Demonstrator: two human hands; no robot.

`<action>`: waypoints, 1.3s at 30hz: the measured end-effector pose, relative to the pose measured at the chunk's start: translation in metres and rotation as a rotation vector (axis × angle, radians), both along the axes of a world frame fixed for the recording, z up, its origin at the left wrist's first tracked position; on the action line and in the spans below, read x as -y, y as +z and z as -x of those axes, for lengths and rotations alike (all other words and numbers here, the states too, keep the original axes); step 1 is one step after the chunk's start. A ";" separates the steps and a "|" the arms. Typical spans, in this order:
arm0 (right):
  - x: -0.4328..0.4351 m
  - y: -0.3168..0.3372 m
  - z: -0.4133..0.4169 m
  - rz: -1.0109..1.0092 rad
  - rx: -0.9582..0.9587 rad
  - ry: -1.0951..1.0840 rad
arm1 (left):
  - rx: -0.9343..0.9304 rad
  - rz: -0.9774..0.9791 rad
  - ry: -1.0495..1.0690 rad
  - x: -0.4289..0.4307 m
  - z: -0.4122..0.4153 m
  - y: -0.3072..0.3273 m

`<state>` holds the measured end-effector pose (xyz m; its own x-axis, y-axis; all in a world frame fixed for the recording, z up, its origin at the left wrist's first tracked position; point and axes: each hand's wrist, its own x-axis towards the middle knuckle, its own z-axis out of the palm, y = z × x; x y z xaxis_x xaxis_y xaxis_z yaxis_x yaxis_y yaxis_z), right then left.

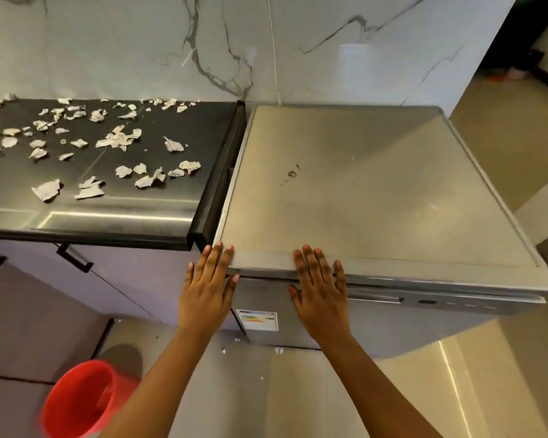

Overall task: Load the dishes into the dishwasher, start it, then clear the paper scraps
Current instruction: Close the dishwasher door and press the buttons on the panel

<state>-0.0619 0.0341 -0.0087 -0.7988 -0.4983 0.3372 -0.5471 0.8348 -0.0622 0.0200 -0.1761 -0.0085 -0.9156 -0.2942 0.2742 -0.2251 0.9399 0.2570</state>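
A silver dishwasher [377, 191] stands against the marble wall with its door closed. My left hand [208, 290] lies flat with straight fingers against the top left corner of the door, fingertips at the lid's front edge. My right hand [321, 294] lies flat beside it, fingers spread over the door's upper edge, left of the door handle [375, 299]. Several torn paper scraps [117, 139] are scattered over the black countertop [200, 143] to the left. No dishes are visible.
A red bucket [76, 403] stands on the tiled floor at lower left. A few tiny paper bits [277, 350] lie on the floor by the dishwasher's base. Cabinet doors with black handles [73, 257] sit under the counter. A passage opens at far right.
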 end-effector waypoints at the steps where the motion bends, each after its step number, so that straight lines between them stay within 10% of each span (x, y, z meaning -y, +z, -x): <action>1: 0.002 -0.007 0.000 0.039 -0.046 0.002 | -0.047 -0.002 -0.002 0.000 0.001 -0.008; 16: 0.024 -0.066 0.030 0.536 -0.753 0.042 | -0.840 0.217 -0.180 0.028 0.035 -0.086; 39: 0.080 -0.158 0.002 0.281 -0.961 0.236 | -0.731 0.552 0.018 0.077 0.030 -0.109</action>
<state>-0.0641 -0.0457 -0.1668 -0.0217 -0.4124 0.9107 -0.6171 0.7222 0.3124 -0.0100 -0.2528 -0.1174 -0.4556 0.0385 0.8893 -0.1987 0.9695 -0.1438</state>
